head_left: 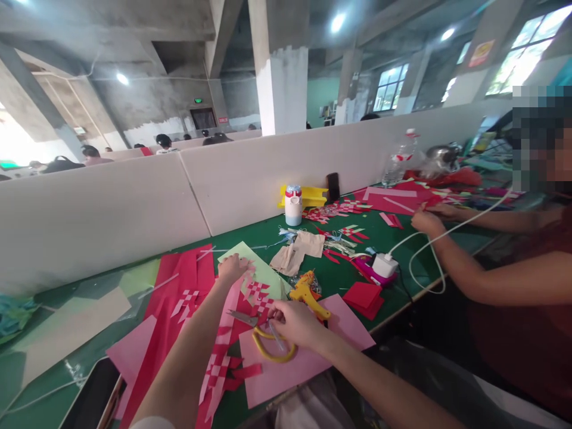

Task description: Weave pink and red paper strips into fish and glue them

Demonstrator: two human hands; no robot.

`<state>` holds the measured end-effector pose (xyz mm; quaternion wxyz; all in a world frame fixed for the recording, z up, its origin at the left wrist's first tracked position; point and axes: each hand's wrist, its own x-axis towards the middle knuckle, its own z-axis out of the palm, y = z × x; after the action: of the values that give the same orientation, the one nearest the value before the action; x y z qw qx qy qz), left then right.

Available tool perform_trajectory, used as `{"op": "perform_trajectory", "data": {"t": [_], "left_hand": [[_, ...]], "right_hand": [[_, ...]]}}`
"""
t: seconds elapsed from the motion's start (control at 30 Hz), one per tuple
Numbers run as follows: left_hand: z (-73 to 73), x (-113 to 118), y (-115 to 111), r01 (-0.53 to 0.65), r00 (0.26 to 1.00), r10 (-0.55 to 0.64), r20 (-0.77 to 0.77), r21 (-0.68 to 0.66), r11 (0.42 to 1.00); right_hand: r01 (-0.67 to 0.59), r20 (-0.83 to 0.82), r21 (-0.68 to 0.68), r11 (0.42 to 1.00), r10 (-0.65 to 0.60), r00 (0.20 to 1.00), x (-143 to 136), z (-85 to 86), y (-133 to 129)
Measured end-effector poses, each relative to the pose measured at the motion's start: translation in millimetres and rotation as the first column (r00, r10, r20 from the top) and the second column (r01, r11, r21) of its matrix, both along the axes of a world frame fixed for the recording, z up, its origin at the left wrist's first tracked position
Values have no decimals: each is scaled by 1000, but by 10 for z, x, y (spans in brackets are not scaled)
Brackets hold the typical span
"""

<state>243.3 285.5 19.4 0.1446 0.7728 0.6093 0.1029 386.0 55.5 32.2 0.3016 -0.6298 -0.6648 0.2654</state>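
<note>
My left hand [232, 268] reaches over a light green sheet [264, 269], its fingers curled onto pink paper strips [246, 273] at the sheet's edge. Nearer to me, my right hand [297, 325] is closed in a pinch around a thin translucent stick [276, 336]. Scissors with yellow handles [273, 353] lie under that hand, blades pointing left. Red-and-pink woven paper [258, 293] sits by its fingertips; whether the fingers touch it I cannot tell. More woven paper [217, 370] lies between my arms. A pink sheet [308, 369] is below the scissors.
A yellow glue gun [308, 292] lies beyond my right hand, beside red paper squares [364, 298] and a white charger plug [385, 264]. A white cup [294, 205] stands near the partition [250, 179]. At right, a co-worker's hands [429, 220] handle red paper.
</note>
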Motion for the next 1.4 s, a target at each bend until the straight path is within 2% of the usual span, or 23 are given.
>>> {"op": "perform_trajectory", "data": {"t": [0.2,0.37,0.53,0.7,0.8,0.9,1.1,1.27,1.33,1.4], "left_hand": [[-74,61,145,-73,981,91,174,-108,991],[-53,9,312,-98,918,179,353,-235,967],[90,-31,598,-88,829,215,516,-258,962],[273,-1,960,-119,777,219,591,-204,972],[327,44,1152,-152,775,221,592,-164,975],[326,90,1287,-190,791,226,568,-123,974],[268,116,1371,-226,856,218,468,-39,973],[335,102,1317,-259,921,227,315,63,964],[396,132,1266,-268,940,237,243,104,958],[459,210,1198,-226,963,200,179,135,965]], "right_hand": [[-32,-2,5,999,32,999,53,-33,16],[-35,12,-5,999,35,999,68,-32,7],[-24,116,26,999,21,993,89,60,133],[-69,380,65,995,39,924,97,187,514],[-84,443,48,995,54,895,82,177,782],[-108,488,18,994,86,868,49,95,973],[-184,557,-27,983,168,814,-38,-54,1013],[-195,560,-24,980,175,810,13,50,930],[-177,547,6,984,145,824,106,135,922],[-137,532,45,990,92,842,237,219,923]]}}
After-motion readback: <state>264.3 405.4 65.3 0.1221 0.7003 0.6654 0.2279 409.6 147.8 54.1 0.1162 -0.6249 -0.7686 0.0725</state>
